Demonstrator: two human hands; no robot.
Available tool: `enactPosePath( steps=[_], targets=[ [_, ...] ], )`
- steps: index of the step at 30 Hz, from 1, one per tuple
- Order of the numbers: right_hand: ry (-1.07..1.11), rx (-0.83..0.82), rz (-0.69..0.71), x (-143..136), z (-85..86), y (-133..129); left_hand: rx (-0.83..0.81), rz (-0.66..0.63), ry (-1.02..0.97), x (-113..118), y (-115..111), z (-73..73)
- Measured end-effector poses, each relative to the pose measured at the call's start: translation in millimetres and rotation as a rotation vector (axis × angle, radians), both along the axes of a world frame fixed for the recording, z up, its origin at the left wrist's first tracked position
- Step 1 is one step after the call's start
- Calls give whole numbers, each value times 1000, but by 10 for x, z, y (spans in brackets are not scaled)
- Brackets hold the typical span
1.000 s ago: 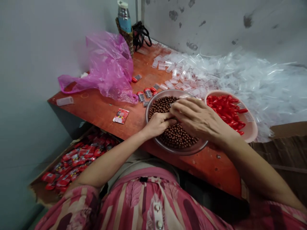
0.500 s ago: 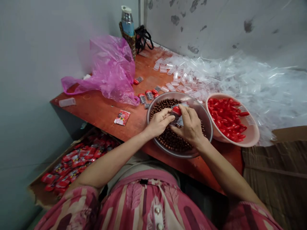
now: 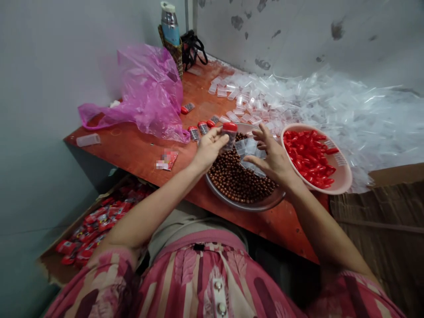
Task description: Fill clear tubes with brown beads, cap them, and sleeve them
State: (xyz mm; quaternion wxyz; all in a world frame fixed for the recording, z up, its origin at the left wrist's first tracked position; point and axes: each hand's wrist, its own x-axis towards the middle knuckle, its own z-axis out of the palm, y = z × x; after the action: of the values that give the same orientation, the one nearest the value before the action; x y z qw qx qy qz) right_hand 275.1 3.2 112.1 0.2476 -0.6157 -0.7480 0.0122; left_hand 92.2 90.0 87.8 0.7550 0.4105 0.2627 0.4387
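My left hand (image 3: 209, 150) grips a small clear container with a red cap (image 3: 229, 134), dark contents showing inside, above the left part of a metal bowl (image 3: 228, 205). Brown round balls (image 3: 238, 187) fill the bowl, and several clear empty containers (image 3: 249, 150) lie on top of them. Over the bowl's right side, my right hand (image 3: 270, 154) has its fingers spread and holds nothing. Several filled, red-capped containers (image 3: 202, 128) rest on the table just left of the bowl.
Right of the bowl stands a pink basket (image 3: 344, 176) of red caps (image 3: 308, 154). Behind spreads a heap of clear containers (image 3: 331, 110). A pink plastic bag (image 3: 149, 88), a flask (image 3: 170, 26) and a red packet (image 3: 168, 159) are on the orange table (image 3: 132, 154). Below left sits a box of red packets (image 3: 99, 225).
My right hand has let go of the red-capped container and moved right, its fingers opening. My left hand has carried the container left and up.
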Motion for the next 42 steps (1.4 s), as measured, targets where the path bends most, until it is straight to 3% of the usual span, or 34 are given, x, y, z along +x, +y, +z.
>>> enactPosePath(
  steps=[4, 8, 11, 15, 19, 24, 28, 31, 34, 37, 42],
  targets=[
    [-158, -102, -45, 210, 45, -30, 37, 110, 15, -103, 302, 66],
    [-446, -383, -98, 78, 51, -90, 32, 85, 10, -167, 378, 45],
    [-620, -512, -285, -101, -7, -115, 3, 101, 3, -201, 424, -43],
    [-635, -535, -432, -238, -153, -65, 21, 187, -2, -227, 639, -239],
    [-639, -496, -385, -290, -193, 17, 6, 254, 83, -215, 891, -463],
    [-658, -470, -140, -242, -141, -26, 108, 364, 270, -243, 1062, -662],
    [-504, -520, -28, -166, -196, -75, 320, 376, 380, -330, 953, -641],
    [-378, -521, -30, -161, -277, -50, 510, 328, 377, -356, 665, -467],
    [-375, -490, -72, -172, -315, -22, 587, 234, 292, -300, 310, -242],
    [-444, -438, -64, -160, -266, -46, 552, 135, 176, -176, 78, -116],
    [-756, -443, 73, -223, -162, -106, 292, 53, 109, 12, 39, -172]
  ],
)
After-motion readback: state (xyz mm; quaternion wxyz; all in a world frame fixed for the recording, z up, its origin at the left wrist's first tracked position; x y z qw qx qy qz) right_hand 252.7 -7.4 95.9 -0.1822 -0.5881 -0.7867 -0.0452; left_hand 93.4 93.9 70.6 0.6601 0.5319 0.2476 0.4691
